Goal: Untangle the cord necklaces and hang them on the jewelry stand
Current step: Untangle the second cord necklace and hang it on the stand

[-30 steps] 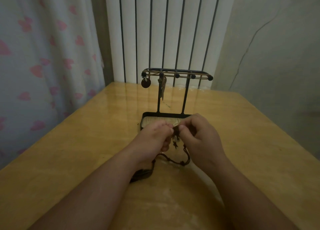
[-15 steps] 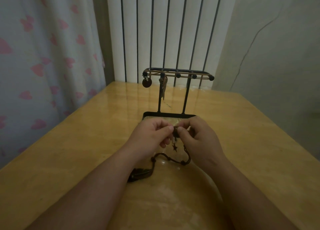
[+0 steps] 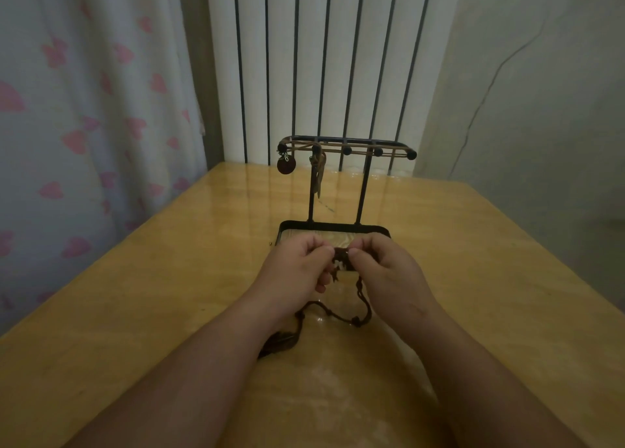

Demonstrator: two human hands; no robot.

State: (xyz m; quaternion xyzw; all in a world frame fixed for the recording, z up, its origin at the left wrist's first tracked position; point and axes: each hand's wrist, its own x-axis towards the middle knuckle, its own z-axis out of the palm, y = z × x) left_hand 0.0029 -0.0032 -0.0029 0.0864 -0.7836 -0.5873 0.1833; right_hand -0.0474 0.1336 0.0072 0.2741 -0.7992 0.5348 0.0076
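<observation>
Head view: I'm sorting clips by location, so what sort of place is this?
Probably a room in a home: a glossy yellow wooden table pushed against a white column radiator, beside a white curtain with pink hearts.

Home room. Heart-print curtain [image 3: 84, 116] left of a white radiator [image 3: 324, 65]. Wooden table [image 3: 135, 312] butts against both.

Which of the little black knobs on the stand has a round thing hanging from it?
The leftmost black knob on the black metal jewelry stand. A dark round disc pendant dangles under it; the three knobs toward the right end hold no pendant.
</observation>
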